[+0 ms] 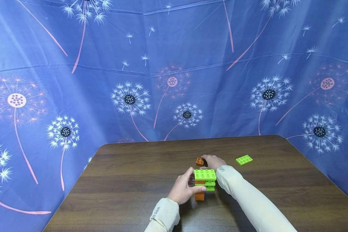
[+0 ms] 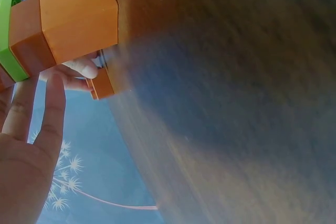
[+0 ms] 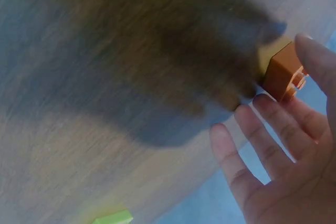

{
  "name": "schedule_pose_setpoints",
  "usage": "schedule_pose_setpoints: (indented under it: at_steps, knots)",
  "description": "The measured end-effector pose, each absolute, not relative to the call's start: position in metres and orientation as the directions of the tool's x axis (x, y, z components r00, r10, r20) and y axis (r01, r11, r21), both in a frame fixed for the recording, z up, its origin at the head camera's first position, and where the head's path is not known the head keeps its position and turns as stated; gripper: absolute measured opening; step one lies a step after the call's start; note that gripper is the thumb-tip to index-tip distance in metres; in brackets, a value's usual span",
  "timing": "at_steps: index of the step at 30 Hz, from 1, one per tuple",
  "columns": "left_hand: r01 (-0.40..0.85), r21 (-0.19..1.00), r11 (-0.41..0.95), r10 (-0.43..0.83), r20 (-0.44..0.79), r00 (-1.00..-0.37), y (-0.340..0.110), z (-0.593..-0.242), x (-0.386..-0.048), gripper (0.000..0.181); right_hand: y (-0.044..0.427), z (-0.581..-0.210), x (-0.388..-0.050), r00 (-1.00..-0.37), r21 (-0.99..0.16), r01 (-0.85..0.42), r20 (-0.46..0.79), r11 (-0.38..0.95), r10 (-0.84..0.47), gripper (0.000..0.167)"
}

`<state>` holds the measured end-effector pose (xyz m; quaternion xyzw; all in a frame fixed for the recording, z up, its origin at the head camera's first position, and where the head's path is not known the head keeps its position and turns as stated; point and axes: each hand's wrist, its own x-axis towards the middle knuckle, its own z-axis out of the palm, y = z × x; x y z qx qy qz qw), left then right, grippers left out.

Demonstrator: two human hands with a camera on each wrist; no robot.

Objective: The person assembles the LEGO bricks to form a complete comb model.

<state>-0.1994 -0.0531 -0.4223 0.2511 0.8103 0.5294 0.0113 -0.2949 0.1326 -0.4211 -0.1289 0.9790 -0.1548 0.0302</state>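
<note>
A stack of toy building bricks (image 1: 205, 174), with green plates and orange blocks, is gripped by my left hand (image 1: 182, 188), thumb across its near face. In the left wrist view the orange blocks at the stack's lower end (image 2: 79, 17) are above the fingers. Behind the stack, my right hand (image 1: 214, 161) reaches to a small orange brick (image 1: 199, 161) on the table. Its thumb and fingers lie on either side of that brick (image 3: 283, 72) in the right wrist view, the other fingers spread. A firm pinch is not visible.
A loose green plate brick (image 1: 244, 159) lies on the wooden table (image 1: 127, 174), to the right of the right hand. A blue curtain (image 1: 174, 48) with a dandelion print hangs behind the table's far edge.
</note>
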Motion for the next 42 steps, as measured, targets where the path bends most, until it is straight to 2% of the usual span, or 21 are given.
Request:
schedule_pose_setpoints:
  at_steps: [8,19,33,42]
  knots:
    - [0.386,0.875,0.291,0.419,0.246,-0.874,-0.053,-0.422,-0.197,0.036,0.135,-0.422,-0.295,-0.957,-0.328,-0.285,0.051,0.901,-0.284,0.032]
    - [0.381,0.868,0.319,0.414,0.234,-0.880,-0.052,-0.424,-0.199,0.035,0.146,-0.407,-0.285,-0.954,-0.416,-0.295,0.079,0.860,-0.289,0.033]
    - [0.378,0.869,0.318,0.411,0.233,-0.881,-0.053,-0.424,-0.200,0.035,0.159,-0.364,-0.263,-0.872,-0.519,-0.488,0.318,0.701,-0.371,0.029]
    - [0.378,0.872,0.311,0.408,0.236,-0.882,-0.053,-0.426,-0.200,0.034,0.160,-0.337,-0.236,-0.847,-0.628,-0.522,0.306,0.577,-0.434,0.031]
